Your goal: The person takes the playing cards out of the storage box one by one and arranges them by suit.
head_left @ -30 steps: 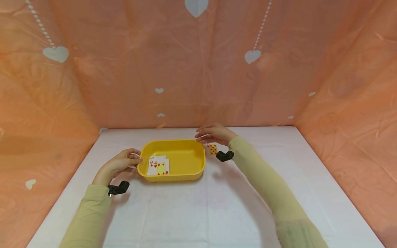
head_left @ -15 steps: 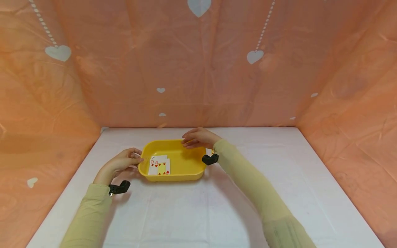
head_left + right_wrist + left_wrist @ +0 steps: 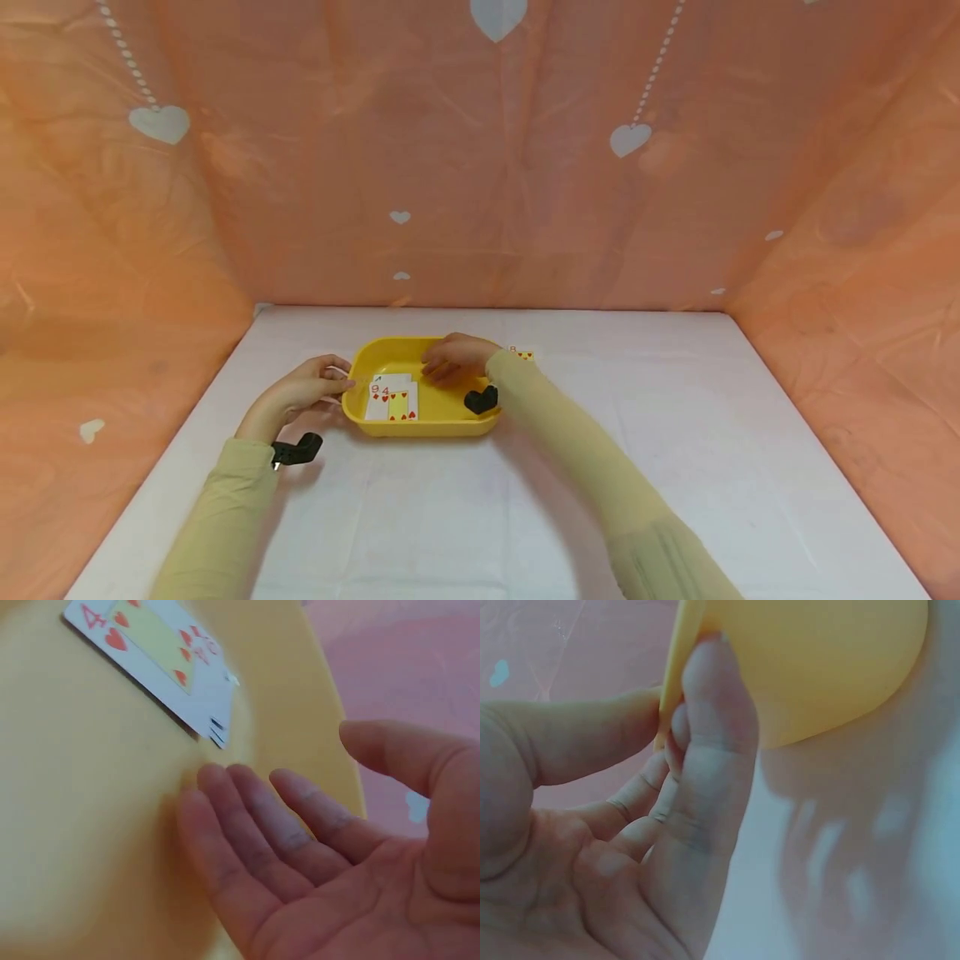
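Observation:
A yellow plastic tray (image 3: 427,427) stands on the table, with several playing cards (image 3: 393,400) overlapping face up at its left end. The four of hearts (image 3: 150,656) lies on top in the right wrist view. My left hand (image 3: 307,387) pinches the tray's left rim between thumb and fingers, and the left wrist view has the rim between them. Inside the tray, to the right of the cards, my right hand (image 3: 459,356) reaches down with fingers extended and nothing held. Its fingertips (image 3: 214,776) are close to the cards; whether they touch the tray floor I cannot tell.
Beyond the tray's right end lies another playing card, an eight of hearts (image 3: 522,354), partly hidden by my right sleeve. A white cloth (image 3: 420,517) covers the table. Orange curtains (image 3: 480,208) with white hearts hang at the back and sides.
My right hand has moved left and down from above the tray's right rim into the tray. The left hand keeps its hold on the rim. The view has shifted slightly.

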{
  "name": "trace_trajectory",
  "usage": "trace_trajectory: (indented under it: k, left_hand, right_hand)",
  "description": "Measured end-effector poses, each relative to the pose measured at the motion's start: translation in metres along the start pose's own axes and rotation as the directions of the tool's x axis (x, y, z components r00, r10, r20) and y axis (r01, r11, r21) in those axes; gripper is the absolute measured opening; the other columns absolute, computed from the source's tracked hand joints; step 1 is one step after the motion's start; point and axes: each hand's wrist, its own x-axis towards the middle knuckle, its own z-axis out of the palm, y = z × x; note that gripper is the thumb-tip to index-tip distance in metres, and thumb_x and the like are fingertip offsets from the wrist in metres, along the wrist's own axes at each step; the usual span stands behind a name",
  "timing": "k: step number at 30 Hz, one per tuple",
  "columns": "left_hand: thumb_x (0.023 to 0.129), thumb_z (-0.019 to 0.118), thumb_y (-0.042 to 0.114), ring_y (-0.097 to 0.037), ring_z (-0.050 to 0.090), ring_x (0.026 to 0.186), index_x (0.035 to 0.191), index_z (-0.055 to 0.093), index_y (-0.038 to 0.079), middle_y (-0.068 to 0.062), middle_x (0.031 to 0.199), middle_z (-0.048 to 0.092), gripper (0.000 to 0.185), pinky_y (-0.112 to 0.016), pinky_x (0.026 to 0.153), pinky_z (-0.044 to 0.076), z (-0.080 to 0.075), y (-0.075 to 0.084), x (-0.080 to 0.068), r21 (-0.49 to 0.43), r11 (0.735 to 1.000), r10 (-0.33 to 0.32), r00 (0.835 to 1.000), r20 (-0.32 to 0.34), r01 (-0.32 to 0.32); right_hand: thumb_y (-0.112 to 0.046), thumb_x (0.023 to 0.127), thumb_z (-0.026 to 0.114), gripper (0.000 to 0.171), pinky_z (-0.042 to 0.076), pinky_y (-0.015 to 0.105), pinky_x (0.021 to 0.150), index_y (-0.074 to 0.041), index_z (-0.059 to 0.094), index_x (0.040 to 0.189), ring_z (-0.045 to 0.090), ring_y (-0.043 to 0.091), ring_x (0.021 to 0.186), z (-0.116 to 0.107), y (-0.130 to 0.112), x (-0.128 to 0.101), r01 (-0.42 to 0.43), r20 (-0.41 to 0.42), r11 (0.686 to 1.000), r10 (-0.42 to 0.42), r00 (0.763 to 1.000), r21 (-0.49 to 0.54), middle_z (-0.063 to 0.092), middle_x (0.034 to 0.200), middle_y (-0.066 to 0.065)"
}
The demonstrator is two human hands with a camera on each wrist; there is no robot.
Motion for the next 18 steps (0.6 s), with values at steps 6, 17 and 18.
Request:
trace_trajectory:
  k: [6,17,18]
  left_hand:
    - [0.096,0.057,0.011,-0.022,0.062,0.080,0.126,0.037,-0.007,-0.018,0.103,0.057,0.040,-0.035,0.071,0.056,0.002,0.002,0.000,0.010,1.000,-0.002,1.000,0.000,0.002]
    - [0.097,0.057,0.011,-0.024,0.062,0.082,0.127,0.037,-0.008,-0.019,0.102,0.056,0.041,-0.035,0.070,0.055,0.001,0.001,0.000,0.014,1.000,0.003,1.000,0.000,-0.003]
    - [0.097,0.057,0.011,-0.024,0.062,0.082,0.127,0.037,-0.008,-0.019,0.103,0.056,0.041,-0.035,0.071,0.055,0.001,0.001,0.000,0.018,1.000,0.000,1.000,-0.001,0.000]
  right_hand:
    - [-0.018,0.096,0.057,0.033,0.052,0.036,0.085,0.005,0.055,0.120,0.063,0.027,0.099,0.013,0.001,0.003,-0.017,0.035,1.000,0.017,0.999,-0.004,0.063,0.112,0.018]
    - [-0.017,0.095,0.059,0.034,0.051,0.036,0.086,0.006,0.059,0.120,0.062,0.020,0.089,0.020,0.002,0.008,-0.028,0.066,0.999,0.029,0.997,-0.019,0.066,0.105,0.014]
    - [-0.017,0.095,0.059,0.034,0.052,0.035,0.085,0.006,0.059,0.119,0.062,0.020,0.088,0.020,0.002,0.008,-0.029,0.066,0.999,0.030,0.997,-0.023,0.066,0.103,0.014]
